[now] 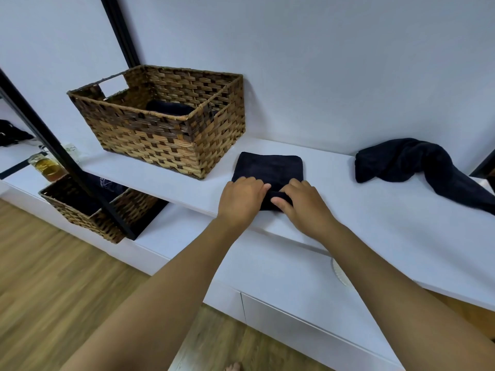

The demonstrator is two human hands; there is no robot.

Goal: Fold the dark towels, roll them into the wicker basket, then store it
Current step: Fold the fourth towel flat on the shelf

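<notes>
Head view: my left hand [242,200] and right hand [300,203] are gripping the rolled near end of the folded towel [269,167] at the shelf's [375,223] front edge, basket [160,135] sitting at its back-left corner.

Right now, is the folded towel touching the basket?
Apart. The head view shows a strip of white shelf between the folded towel and the basket; both hands grip the towel's near edge.

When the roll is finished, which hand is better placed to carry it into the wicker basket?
Probably the left hand. It grips the folded towel on the side nearer the wicker basket; the right hand would have to cross over.
</notes>
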